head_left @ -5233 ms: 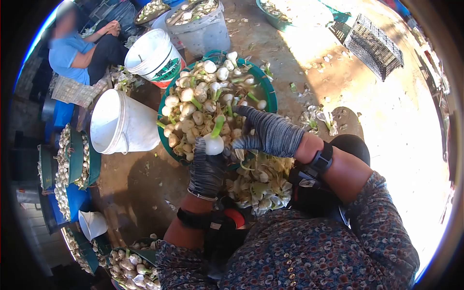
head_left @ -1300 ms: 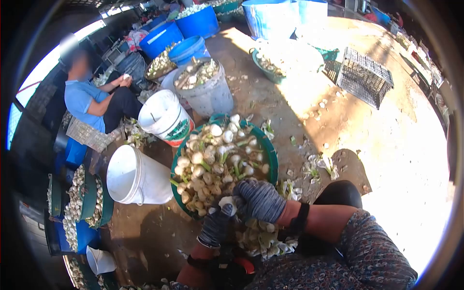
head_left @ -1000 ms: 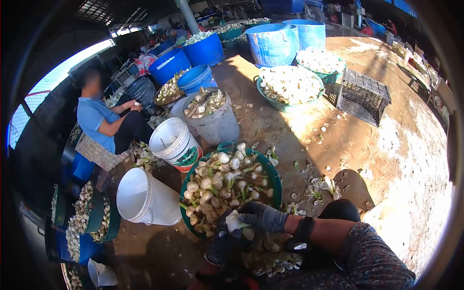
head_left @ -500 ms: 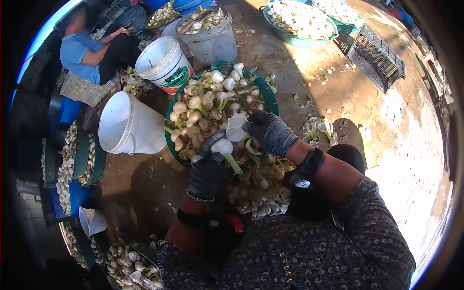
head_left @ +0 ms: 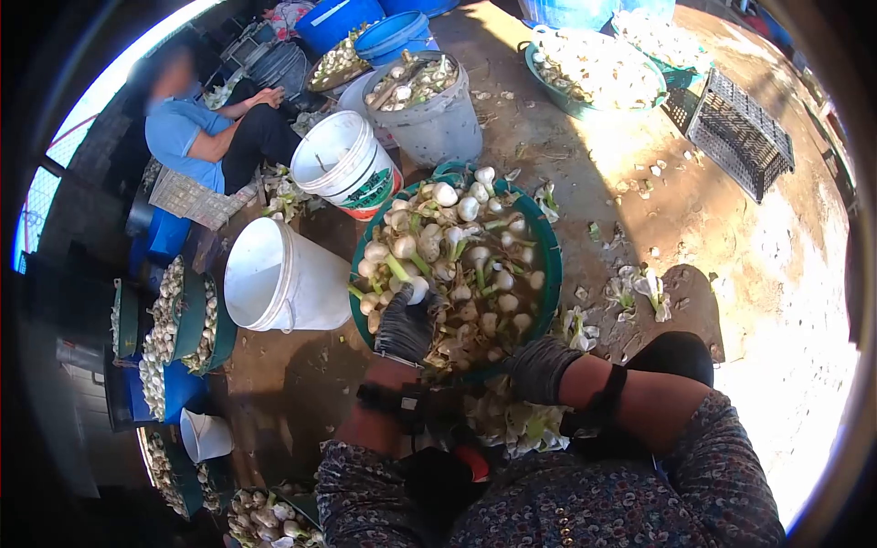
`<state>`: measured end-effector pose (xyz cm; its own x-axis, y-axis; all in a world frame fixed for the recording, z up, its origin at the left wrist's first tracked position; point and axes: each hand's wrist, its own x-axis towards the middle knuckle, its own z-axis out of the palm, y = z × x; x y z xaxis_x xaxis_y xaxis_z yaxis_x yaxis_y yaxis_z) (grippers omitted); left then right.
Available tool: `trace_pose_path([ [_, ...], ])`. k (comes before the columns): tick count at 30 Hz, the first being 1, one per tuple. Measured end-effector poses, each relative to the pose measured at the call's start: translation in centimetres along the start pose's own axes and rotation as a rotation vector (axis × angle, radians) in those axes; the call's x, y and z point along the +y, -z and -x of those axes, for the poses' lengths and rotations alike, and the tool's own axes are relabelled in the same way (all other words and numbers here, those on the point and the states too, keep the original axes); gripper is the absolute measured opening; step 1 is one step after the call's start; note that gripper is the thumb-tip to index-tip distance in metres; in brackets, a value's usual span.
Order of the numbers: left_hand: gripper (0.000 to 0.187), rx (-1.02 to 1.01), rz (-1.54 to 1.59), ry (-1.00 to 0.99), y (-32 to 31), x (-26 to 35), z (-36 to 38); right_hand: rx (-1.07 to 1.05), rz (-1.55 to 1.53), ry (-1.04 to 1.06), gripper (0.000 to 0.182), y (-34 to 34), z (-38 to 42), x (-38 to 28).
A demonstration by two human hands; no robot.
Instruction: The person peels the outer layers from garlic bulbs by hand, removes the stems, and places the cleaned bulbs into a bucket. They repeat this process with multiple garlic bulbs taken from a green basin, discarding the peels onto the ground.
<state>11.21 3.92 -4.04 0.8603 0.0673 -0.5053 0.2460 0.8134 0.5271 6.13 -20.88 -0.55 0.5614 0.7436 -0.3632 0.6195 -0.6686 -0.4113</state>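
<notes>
A wide green basin (head_left: 554, 265) in front of me holds many white garlic bulbs with green stems, some lying in brownish water. My left hand (head_left: 408, 327), in a dark grey glove, is over the basin's near left side. Its fingers are closed on a garlic bulb (head_left: 417, 289), whose green stem points up and left. My right hand (head_left: 541, 370), gloved too, is low at the basin's front right rim, above a heap of pale peeled skins (head_left: 519, 422). Its fingers are dark and blurred, so their pose cannot be made out.
Left of the basin lies a tilted white bucket (head_left: 315, 279), with a labelled bucket (head_left: 343, 160) and a grey tub of scraps (head_left: 429, 123) behind. A seated person (head_left: 187, 137) is at upper left. A black crate (head_left: 740, 137) and loose skins (head_left: 639, 290) lie on the right.
The pale skin is gone from my right hand, which has dropped toward the heap of skins. My left hand has moved forward over the basin with the bulb. The whole view has shifted.
</notes>
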Motion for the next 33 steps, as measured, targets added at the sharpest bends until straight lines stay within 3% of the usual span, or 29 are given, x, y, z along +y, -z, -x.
trace_pose_path([
  [2,0.022,-0.018,-0.127,-0.089,-1.7,3.0,-3.6,-0.057,0.001,-0.042,0.025,-0.7,0.2,0.4],
  [4,0.017,0.051,-0.121,-0.284,-4.1,8.9,-8.7,0.108,-0.028,0.077,0.022,-1.4,0.3,0.5],
  [6,0.019,-0.108,-0.099,-0.439,-7.2,15.6,-13.0,0.108,-0.055,0.141,0.021,-2.2,-0.2,0.8],
  [8,0.019,0.012,-0.183,-0.61,-11.8,17.9,-13.3,0.113,-0.076,0.218,0.02,-1.9,-0.2,1.2],
  [11,0.021,-0.141,-0.287,-0.471,-14.1,13.6,-11.4,0.196,-0.045,0.21,0.02,0.2,1.0,1.4],
  [13,0.026,-0.267,-0.273,-0.224,-12.0,7.8,-10.6,-0.08,-0.079,-0.013,0.027,2.2,0.4,1.7],
  [14,0.028,-0.149,-0.254,-0.176,-10.7,4.0,-9.9,-0.059,-0.063,0.025,0.027,2.7,0.2,1.9],
  [15,0.03,-0.225,-0.17,0.014,-8.8,1.2,-9.2,0.023,-0.098,0.04,0.028,2.7,0.4,2.3],
  [16,0.028,-0.038,-0.085,0.122,-6.7,-1.9,-9.3,0.097,-0.135,0.051,0.029,2.7,0.5,2.5],
  [19,0.026,0.093,0.047,0.15,-1.9,-7.1,-9.9,0.011,-0.172,0.036,0.03,3.3,0.5,2.8],
  [22,0.026,0.021,0.035,0.163,0.5,-6.4,-12.1,-0.063,-0.193,0.017,0.027,3.6,0.4,3.0],
  [24,0.024,0.266,0.005,0.113,-3.1,-3.0,-12.7,-0.062,-0.152,0.042,0.026,3.3,0.4,3.2],
  [25,0.023,0.189,0.002,0.073,-3.8,-0.2,-14.1,-0.065,-0.106,0.067,0.025,3.0,0.3,3.3],
  [26,0.022,0.013,-0.097,-0.206,-5.2,2.8,-15.9,-0.061,-0.116,0.062,0.025,2.7,0.2,3.3],
  [27,0.026,0.068,-0.039,-0.332,-9.0,6.2,-16.1,-0.049,-0.132,0.046,0.026,2.5,0.2,3.4],
  [28,0.037,-0.199,-0.032,-0.295,-7.0,11.3,-19.9,-0.038,-0.148,0.031,0.027,2.4,0.0,3.5],
  [29,0.047,0.051,-0.06,-0.382,-11.4,12.9,-17.6,-0.036,-0.156,0.026,0.027,2.3,-0.1,3.6],
  [30,0.053,0.005,-0.146,-0.454,-13.6,13.8,-16.3,0.009,-0.185,0.043,0.029,2.3,-0.3,3.7],
  [31,0.053,0.106,-0.087,-0.385,-15.2,14.1,-16.2,0.05,-0.22,0.048,0.031,2.1,-0.1,3.8],
  [33,0.048,0.021,-0.435,-0.287,-15.5,11.9,-16.5,-0.051,-0.065,0.088,0.029,3.9,0.1,3.7],
])
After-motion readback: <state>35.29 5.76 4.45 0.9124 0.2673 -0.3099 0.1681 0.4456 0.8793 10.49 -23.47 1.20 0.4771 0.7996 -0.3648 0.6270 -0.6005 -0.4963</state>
